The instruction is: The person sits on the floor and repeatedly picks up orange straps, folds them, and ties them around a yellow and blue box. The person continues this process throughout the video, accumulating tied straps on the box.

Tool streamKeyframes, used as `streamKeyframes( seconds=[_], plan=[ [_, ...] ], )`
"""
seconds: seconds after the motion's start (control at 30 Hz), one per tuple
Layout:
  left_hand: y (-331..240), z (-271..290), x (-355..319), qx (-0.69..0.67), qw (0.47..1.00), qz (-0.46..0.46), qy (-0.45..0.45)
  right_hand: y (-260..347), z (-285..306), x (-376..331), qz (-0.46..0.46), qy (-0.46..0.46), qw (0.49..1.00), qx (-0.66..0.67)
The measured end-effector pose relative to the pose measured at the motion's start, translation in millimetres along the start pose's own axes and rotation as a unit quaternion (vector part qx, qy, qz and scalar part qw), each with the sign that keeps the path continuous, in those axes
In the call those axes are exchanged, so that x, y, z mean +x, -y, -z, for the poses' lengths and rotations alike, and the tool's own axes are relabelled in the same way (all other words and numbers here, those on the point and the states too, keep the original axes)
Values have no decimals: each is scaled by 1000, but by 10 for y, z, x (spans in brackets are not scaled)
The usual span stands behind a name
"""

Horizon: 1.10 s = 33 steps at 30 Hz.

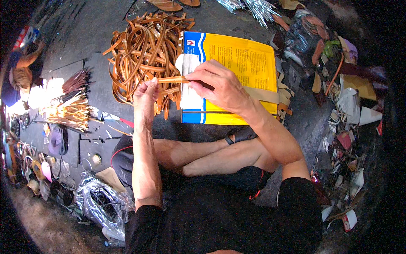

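A narrow tan-brown strip (pixel 172 79), leather-like, is stretched level between my two hands. My left hand (pixel 146 95) pinches one end between thumb and fingertips. At the other end, the fingers of my right hand (pixel 220 84) are closed on it, above a white cloth or paper piece (pixel 189 96). That white piece lies along the blue-and-white left edge of a yellow rectangular tin or panel (pixel 253 55). A large tangled heap of similar brown strips (pixel 135 46) lies directly beyond my left hand, against the panel's left side. A beige band (pixel 264 95) crosses the panel near my right wrist.
My crossed legs (pixel 198 154) are just below the panel. Bundles of strips (pixel 69 112) lie at left, near another person's arm (pixel 29 59). Scraps and plastic (pixel 347 144) litter the right side. A clear plastic bag (pixel 101 203) sits at lower left.
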<state>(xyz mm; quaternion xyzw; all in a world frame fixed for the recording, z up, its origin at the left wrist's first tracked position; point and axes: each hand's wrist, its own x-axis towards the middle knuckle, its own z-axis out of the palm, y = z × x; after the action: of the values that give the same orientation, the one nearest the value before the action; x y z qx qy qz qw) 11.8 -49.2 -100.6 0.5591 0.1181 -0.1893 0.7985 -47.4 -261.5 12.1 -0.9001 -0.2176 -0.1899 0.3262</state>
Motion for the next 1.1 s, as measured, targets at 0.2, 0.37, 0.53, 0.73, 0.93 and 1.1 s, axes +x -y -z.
streamKeyframes(
  seconds=[0.2,0.37,0.53,0.73,0.93,1.1],
  plan=[
    [46,-11,-53,-473,869,144,9,17,-75,69,5,-22,999,26],
    [-363,-582,-626,-309,943,99,67,26,-55,49,-15,-18,999,40],
    [-260,-650,-509,-145,987,39,50,26,-47,28,-16,-14,999,50],
    [-146,-437,-352,-171,982,72,26,12,12,-14,-19,7,999,40],
    [-72,-241,-175,-167,984,66,14,6,16,-32,-22,9,999,38],
    [-14,-29,4,-119,991,48,-32,-3,31,-35,-19,9,999,33]
  ],
)
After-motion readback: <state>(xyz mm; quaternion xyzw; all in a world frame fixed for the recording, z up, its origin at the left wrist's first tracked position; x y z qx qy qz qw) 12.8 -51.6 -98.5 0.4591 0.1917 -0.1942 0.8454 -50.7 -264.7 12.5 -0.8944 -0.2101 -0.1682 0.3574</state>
